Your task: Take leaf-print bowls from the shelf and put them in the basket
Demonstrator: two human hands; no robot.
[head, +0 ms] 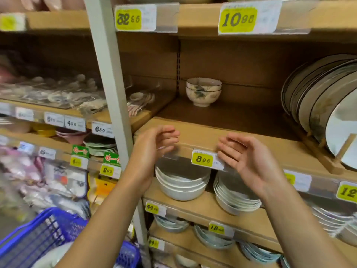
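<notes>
On your right, large dark-rimmed plates (318, 89) stand on edge in a wooden rack (326, 161). Yellow price labels face you: a 32.55 tag (129, 19) and a 10.96 tag (238, 19) up high, an 8.95 tag (202, 159) lower down. Under that one sit plain white bowls, a left stack (181, 187) and a right stack (234, 202). Left of the grey post (108, 74) you see bagged ceramic spoons (58, 91), with pink spoons (135, 108) just right of it.

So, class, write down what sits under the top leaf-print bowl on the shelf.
A second leaf-print bowl sits nested under the top bowl, standing on the shelf. Its outer wall and foot show; its inside is covered.
</notes>
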